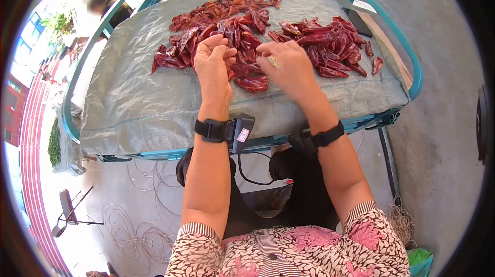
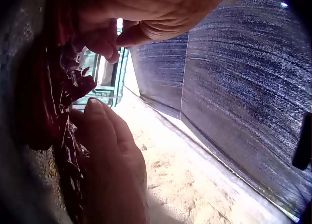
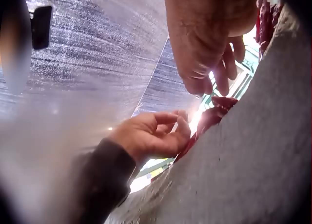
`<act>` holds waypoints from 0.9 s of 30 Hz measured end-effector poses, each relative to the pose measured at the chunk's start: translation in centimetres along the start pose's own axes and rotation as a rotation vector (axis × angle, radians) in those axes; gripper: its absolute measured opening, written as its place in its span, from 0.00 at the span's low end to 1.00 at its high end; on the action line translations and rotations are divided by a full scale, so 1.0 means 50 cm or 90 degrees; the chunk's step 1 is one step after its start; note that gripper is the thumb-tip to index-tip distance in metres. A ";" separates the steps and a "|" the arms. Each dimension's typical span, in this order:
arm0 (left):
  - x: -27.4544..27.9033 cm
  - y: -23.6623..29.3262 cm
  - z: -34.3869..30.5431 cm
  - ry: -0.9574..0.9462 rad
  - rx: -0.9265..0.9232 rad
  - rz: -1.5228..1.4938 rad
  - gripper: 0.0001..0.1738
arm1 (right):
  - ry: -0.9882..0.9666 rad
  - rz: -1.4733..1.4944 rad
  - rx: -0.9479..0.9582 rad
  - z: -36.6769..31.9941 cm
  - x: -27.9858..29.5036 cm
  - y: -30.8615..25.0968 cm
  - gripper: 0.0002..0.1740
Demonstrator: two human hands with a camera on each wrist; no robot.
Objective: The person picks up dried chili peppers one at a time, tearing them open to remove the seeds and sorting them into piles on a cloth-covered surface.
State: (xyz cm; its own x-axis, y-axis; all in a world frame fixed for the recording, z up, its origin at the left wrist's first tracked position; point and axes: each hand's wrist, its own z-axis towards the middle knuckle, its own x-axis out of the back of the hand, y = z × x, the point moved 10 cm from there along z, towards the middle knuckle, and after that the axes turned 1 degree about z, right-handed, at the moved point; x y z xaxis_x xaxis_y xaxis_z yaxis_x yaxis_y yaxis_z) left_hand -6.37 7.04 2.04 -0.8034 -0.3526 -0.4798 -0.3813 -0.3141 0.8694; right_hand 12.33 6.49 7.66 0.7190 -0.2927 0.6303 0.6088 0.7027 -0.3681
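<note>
Dried red peppers lie in two piles, a left pile (image 1: 234,27) and a right pile (image 1: 330,45). Over the near part of the left pile is the left hand (image 1: 212,68), palm partly up and fingers loosely bent. The left wrist view has its thumb and fingertips close together at the top, no pepper visible between them. The right hand (image 1: 291,68), slightly blurred, hovers between the piles with bent, relaxed fingers. In the right wrist view the right hand (image 3: 209,38) hangs above a pepper (image 3: 209,117), facing the left hand (image 3: 151,136); neither visibly grips anything.
A grey-green woven sheet (image 1: 139,96) covers the cart bed, inside a teal rail (image 1: 399,35). A dark phone-like slab (image 1: 357,22) lies at the right, near two loose peppers. Pale seeds (image 1: 274,61) are scattered between the piles. A person (image 1: 117,11) is beyond the rail.
</note>
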 end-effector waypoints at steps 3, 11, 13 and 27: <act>0.003 -0.001 0.001 -0.006 -0.006 0.006 0.11 | -0.079 0.046 -0.073 -0.017 -0.039 0.015 0.16; 0.001 -0.007 -0.002 -0.056 -0.043 0.121 0.11 | -0.144 0.215 -0.228 -0.033 -0.088 0.062 0.18; -0.008 -0.008 -0.006 -0.063 -0.054 0.165 0.10 | -0.169 0.215 -0.235 -0.032 -0.090 0.058 0.18; -0.038 0.018 -0.035 -0.104 -0.153 0.229 0.07 | 0.061 0.376 -0.325 -0.043 0.003 0.160 0.29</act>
State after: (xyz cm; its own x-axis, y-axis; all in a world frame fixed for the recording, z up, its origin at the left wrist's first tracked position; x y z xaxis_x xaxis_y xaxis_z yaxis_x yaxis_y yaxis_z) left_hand -4.37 5.90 3.52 -0.9344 -0.3385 -0.1112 0.0359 -0.4000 0.9158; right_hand 18.02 10.68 3.36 0.9831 -0.0341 0.1800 0.1793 0.3813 -0.9069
